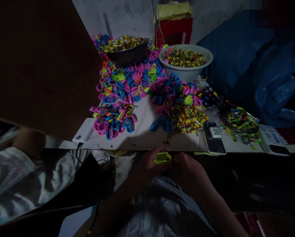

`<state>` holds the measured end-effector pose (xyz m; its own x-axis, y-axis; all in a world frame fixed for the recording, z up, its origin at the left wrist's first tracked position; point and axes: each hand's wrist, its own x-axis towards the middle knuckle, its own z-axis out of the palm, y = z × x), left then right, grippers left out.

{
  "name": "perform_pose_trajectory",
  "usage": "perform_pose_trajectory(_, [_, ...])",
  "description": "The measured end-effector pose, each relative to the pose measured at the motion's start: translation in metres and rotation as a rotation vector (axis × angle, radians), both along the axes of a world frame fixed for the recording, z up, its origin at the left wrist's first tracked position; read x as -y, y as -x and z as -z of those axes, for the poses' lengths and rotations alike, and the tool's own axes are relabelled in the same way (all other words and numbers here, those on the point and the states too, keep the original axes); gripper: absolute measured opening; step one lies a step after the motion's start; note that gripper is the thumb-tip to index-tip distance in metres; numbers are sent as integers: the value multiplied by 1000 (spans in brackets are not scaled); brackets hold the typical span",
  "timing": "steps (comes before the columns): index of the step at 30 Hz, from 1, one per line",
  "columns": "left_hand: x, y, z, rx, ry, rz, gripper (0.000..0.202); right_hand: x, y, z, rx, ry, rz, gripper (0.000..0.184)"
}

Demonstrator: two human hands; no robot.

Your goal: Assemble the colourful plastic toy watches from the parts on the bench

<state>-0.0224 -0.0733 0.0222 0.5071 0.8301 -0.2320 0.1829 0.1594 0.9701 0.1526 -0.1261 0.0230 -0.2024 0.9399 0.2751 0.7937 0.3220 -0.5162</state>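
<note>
Just below the table's front edge, my left hand is closed round a yellow-green plastic toy watch, its hollow side partly showing. My right hand is beside it, fingers curled in a pinch close to the watch's right end. Whatever those fingertips hold, if anything, is hidden in shadow. On the table in front lie a small heap of pink and blue toy watches and a pile of small yellow and red pieces. A couple of loose small pieces lie near the edge.
A grey-white basin and a dark metal bowl hold small yellow pieces behind more watches. To the right are a phone, a clear dish and a white device. A large brown board blocks the left; a person's arm shows beneath it.
</note>
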Motion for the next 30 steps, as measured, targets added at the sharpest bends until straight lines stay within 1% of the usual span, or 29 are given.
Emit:
perform_pose_trajectory(4, [0, 3, 3, 30, 86, 8, 48, 1, 0, 4, 73, 14, -28, 8])
perform_pose_trajectory(10, [-1, 5, 6, 43, 141, 76, 45, 6, -5, 6, 218, -51, -90, 16])
perform_pose_trajectory(13, [-5, 3, 9, 17, 225, 125, 47, 9, -4, 8, 229, -20, -112, 18])
perform_pose_trajectory(15, [-7, 2, 13, -5, 239, 148, 48, 9, -2, 12, 190, 7, -114, 17])
perform_pose_trajectory(17, [-11, 3, 16, -48, 176, 158, 47, 3, -1, 19, 125, 44, -88, 17])
perform_pose_trajectory(19, [-19, 7, 15, -143, 10, 128, 45, -11, -5, 29, 55, 97, -40, 13])
perform_pose_trajectory(20, [-26, 11, 14, -210, -95, 86, 43, -20, -9, 36, 21, 122, -11, 14])
perform_pose_trajectory(21, [-35, 16, 12, -276, -207, 20, 42, -31, -15, 44, -5, 150, 31, 22])
perform_pose_trajectory(22, [-46, 23, 9, -335, -312, -66, 40, -43, -22, 53, -35, 158, 70, 35])
perform_pose_trajectory(23, [-60, 31, 6, -388, -404, -161, 40, -54, -29, 62, -58, 189, 135, 41])
perform_pose_trajectory(24, [-76, 41, 4, -430, -498, -261, 40, -65, -36, 70, -56, 221, 223, 38])
perform_pose_trajectory(26, [-111, 65, -1, -548, -679, -432, 42, -82, -47, 85, -6, 243, 270, 32])
perform_pose_trajectory(28, [-144, 92, -3, -720, -839, -577, 43, -92, -53, 94, 52, 258, 290, 26])
perform_pose_trajectory(29, [-157, 104, -3, -813, -861, -628, 43, -95, -54, 97, 71, 264, 304, 24])
perform_pose_trajectory(30, [-168, 115, -2, -903, -844, -661, 45, -96, -54, 98, 80, 268, 325, 22])
